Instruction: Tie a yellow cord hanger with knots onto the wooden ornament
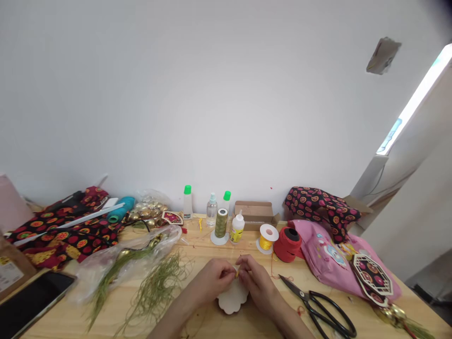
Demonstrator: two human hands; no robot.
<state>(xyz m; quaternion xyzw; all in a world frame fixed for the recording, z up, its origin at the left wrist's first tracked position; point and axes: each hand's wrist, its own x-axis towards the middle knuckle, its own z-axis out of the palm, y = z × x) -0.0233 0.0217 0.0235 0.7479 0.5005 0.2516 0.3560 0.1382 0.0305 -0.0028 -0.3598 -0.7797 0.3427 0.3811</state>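
Note:
My left hand (212, 278) and my right hand (257, 281) meet over the wooden table (197, 320), fingers pinched together. Between the fingertips shows a small yellow piece (238, 272), too small to name. Under both hands lies a pale scalloped wooden shape (232, 300), and both hands rest on its top edge. Black scissors (319, 305) lie just right of my right hand. Green tassel threads (155, 287) lie left of my left hand.
Behind the hands stand a green thread cone (221, 223), a glue bottle (237, 228), a yellow cord spool (267, 237), a red cord roll (287, 244) and bottles. Patterned fabric (63, 230) and a phone (31, 301) lie left; pink cloth (325, 254) and an octagonal ornament (371, 276) lie right.

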